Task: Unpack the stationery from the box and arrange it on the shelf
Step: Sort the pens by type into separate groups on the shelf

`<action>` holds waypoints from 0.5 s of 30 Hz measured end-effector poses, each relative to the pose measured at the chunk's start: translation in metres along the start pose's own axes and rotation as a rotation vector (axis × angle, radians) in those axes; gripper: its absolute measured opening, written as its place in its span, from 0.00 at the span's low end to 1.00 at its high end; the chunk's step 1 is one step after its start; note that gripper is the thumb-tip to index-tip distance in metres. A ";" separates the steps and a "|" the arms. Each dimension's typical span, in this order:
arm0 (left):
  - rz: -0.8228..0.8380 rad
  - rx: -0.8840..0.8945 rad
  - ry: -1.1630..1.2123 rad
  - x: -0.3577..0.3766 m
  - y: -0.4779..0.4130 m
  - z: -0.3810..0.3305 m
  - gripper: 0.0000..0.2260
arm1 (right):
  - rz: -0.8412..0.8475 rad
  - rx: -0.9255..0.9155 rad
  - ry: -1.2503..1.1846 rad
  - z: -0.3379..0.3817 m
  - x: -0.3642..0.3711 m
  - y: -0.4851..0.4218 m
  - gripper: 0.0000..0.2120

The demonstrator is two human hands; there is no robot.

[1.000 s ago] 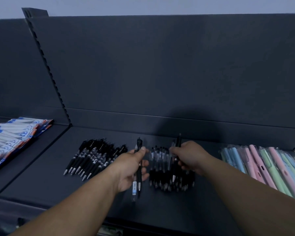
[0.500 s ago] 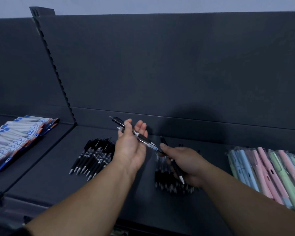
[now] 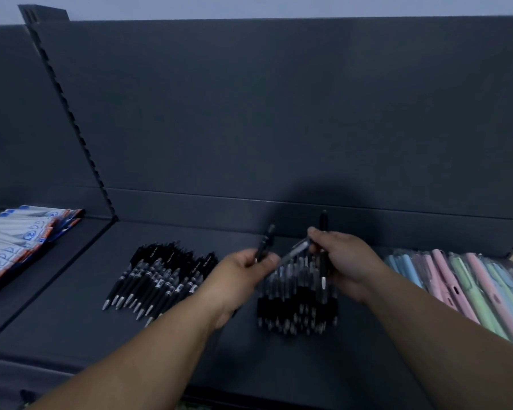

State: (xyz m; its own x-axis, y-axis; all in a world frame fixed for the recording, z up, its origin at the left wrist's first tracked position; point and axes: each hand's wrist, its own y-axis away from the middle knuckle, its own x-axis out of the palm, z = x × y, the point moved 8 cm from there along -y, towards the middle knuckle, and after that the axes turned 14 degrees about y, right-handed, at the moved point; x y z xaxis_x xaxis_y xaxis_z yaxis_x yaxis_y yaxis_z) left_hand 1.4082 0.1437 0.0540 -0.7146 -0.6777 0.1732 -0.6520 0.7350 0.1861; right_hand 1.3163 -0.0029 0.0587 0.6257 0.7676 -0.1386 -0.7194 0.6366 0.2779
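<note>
Two heaps of black pens lie on the dark shelf (image 3: 71,321): a left pile (image 3: 157,279) and a middle pile (image 3: 296,303). My left hand (image 3: 237,276) hovers over the gap between them, closed on a black pen (image 3: 265,242) that sticks up and away. My right hand (image 3: 344,261) is above the middle pile, gripping an upright black pen (image 3: 324,232), and its fingers also pinch a blurred clear-barrelled pen (image 3: 293,253) that slants down toward my left hand. The box is not in view.
Pastel pink, green and blue pens in clear sleeves (image 3: 468,288) fill the shelf's right end. White and blue packets (image 3: 18,241) lie on the neighbouring shelf at left, past a slotted upright (image 3: 71,113). A dark back panel rises behind.
My left hand dropped from a raised, open pose to a closed grip on a pen. My right hand rose above the middle pile, and the clear-barrelled pen now slants between both hands.
</note>
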 end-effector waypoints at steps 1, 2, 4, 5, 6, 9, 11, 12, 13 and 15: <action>0.029 -0.004 -0.049 0.002 0.000 0.003 0.06 | 0.005 -0.018 0.021 0.001 0.001 -0.001 0.13; 0.043 -0.006 -0.098 0.002 0.000 0.005 0.05 | 0.013 -0.027 0.053 0.001 0.002 -0.002 0.13; 0.068 -0.023 -0.202 0.001 -0.001 0.007 0.04 | 0.034 -0.027 0.121 -0.002 0.007 -0.004 0.13; 0.081 -0.037 -0.246 0.000 -0.002 0.009 0.04 | 0.046 -0.022 0.142 -0.005 0.009 -0.005 0.14; 0.082 -0.052 -0.281 0.000 -0.002 0.011 0.04 | 0.054 -0.012 0.153 -0.008 0.011 -0.005 0.14; -0.044 -0.090 -0.399 -0.017 -0.005 0.015 0.07 | 0.009 0.013 0.291 -0.018 0.010 -0.007 0.15; -0.137 -0.110 -0.462 -0.030 -0.009 0.017 0.09 | -0.047 0.002 0.464 -0.020 0.004 -0.006 0.15; -0.158 -0.121 -0.495 -0.034 -0.011 0.018 0.09 | -0.059 -0.011 0.507 -0.021 0.003 -0.005 0.15; -0.160 -0.136 -0.532 -0.035 -0.013 0.020 0.09 | -0.055 -0.018 0.522 -0.022 0.004 -0.004 0.14; -0.139 -0.165 -0.616 -0.034 -0.016 0.026 0.07 | -0.028 -0.017 0.509 -0.023 0.009 -0.002 0.11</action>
State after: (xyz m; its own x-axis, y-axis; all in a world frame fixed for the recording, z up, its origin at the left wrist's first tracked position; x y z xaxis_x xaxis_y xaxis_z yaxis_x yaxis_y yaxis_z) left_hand 1.4362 0.1559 0.0203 -0.6731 -0.5943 -0.4402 -0.7361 0.5957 0.3214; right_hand 1.3163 0.0043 0.0349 0.4221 0.6862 -0.5924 -0.7119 0.6555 0.2521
